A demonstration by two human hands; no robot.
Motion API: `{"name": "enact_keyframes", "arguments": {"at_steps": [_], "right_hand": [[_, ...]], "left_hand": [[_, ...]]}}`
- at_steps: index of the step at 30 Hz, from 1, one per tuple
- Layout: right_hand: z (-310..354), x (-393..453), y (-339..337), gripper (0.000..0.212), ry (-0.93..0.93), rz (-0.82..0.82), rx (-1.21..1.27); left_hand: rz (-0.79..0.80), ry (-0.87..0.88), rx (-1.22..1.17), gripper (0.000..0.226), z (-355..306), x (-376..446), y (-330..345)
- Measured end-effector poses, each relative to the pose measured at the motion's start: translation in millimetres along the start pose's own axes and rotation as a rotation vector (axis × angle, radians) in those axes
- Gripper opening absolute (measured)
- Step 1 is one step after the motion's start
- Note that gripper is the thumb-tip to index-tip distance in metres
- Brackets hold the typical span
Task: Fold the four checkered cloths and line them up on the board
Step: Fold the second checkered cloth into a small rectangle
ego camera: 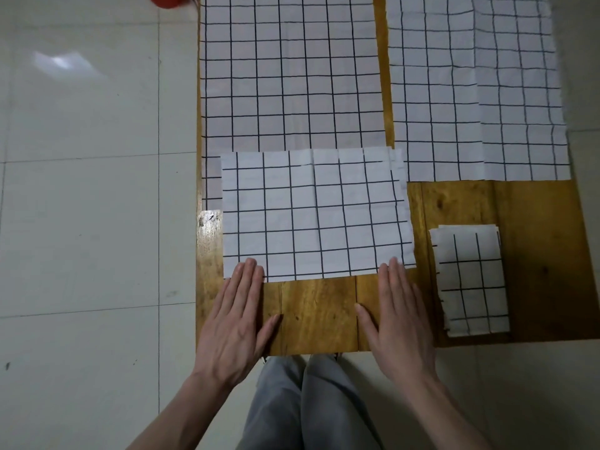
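A half-folded white cloth with a black grid point(316, 212) lies on the wooden board point(318, 316), its near edge under my fingertips. My left hand point(238, 316) rests flat at its near left corner, and my right hand point(394, 316) lies flat at its near right corner. Neither hand grips anything. A small, fully folded cloth point(472, 280) sits to the right on the board. Behind, a flat unfolded cloth point(289, 69) covers the far left of the board. Another unfolded cloth point(477, 86) lies at the far right.
Pale floor tiles point(84, 206) surround the board. A red object point(167, 1) shows at the top edge, left of the board. My grey trouser legs point(305, 404) are below the board's near edge.
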State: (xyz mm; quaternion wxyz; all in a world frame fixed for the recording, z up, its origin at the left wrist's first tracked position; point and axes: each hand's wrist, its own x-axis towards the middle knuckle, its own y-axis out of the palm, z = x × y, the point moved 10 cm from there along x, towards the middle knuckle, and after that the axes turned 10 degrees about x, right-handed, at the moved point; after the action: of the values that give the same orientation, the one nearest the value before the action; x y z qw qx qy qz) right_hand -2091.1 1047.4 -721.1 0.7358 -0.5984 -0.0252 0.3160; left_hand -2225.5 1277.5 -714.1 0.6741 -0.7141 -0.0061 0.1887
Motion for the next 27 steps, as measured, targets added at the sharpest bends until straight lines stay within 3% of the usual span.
{"name": "enact_keyframes", "arguments": {"at_steps": [20,27], "right_hand": [[-3,1,-13,0.080,0.232,-0.163,0.093],[-3,11,-48,0.064,0.353,-0.298,0.273]], "left_hand": [[-0.034,-0.001,-0.035,0.083,-2,0,2],[-0.045,-0.054,-0.088,0.077,-8,5,-3]]}}
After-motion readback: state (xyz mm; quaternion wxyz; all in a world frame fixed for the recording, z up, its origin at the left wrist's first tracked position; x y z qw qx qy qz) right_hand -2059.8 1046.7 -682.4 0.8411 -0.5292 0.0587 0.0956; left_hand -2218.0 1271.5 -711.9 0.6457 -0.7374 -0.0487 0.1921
